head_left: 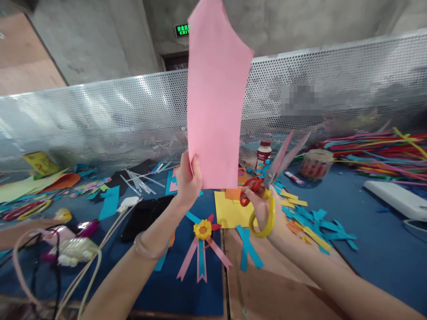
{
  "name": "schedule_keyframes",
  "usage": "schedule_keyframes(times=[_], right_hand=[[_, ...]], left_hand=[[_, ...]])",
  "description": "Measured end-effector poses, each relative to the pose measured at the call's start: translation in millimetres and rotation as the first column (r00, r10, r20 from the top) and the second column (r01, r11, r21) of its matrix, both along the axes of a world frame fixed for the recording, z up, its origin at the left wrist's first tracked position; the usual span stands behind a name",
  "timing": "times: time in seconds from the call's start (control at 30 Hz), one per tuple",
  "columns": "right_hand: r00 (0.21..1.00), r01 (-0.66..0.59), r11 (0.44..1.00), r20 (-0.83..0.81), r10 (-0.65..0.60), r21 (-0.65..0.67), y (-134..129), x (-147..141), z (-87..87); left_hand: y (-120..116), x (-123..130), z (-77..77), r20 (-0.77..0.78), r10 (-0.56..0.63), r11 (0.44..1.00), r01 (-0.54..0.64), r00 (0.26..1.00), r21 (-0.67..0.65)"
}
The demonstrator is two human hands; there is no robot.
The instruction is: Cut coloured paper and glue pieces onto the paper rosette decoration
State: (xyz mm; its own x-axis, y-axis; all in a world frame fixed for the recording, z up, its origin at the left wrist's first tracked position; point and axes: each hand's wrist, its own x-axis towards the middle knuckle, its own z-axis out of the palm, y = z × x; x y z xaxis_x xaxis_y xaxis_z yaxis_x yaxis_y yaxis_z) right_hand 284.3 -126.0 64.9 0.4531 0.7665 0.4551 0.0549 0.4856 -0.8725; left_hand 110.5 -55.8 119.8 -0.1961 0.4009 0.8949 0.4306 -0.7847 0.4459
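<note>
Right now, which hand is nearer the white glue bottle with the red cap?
Right. The right hand, holding red-and-yellow scissors, sits just below and slightly left of the white glue bottle with the red cap. The left hand, gripping the pink paper sheet, is farther left.

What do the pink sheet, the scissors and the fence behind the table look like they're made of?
The pink sheet looks like thin matte craft paper: it stands flat from the left hand with no shine. The scissors in the right hand seem to have glossy plastic handles, red and yellow, with blades blurred, probably metal. The fence looks like perforated sheet metal, silvery with rows of small holes.
</note>
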Motion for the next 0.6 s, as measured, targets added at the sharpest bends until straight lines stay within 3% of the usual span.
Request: schedule_keyframes(times=[0.3, 0.6], right_hand=[[0.996, -0.038, 0.999, -0.081, 0.04, 0.027, -1.5, -8.0, 4.3], [0.998, -0.023, 0.999, -0.051, 0.025, 0.045, -3.1, -7.0, 3.0]], left_hand=[[-1.4, 4.2, -0.7, 0.0, 0.004, 1.0, -0.004, 1.0, 0.018], [-4.4, 7.5, -6.0, -0.028, -0.031, 1.0, 0.031, 0.999, -0.003]])
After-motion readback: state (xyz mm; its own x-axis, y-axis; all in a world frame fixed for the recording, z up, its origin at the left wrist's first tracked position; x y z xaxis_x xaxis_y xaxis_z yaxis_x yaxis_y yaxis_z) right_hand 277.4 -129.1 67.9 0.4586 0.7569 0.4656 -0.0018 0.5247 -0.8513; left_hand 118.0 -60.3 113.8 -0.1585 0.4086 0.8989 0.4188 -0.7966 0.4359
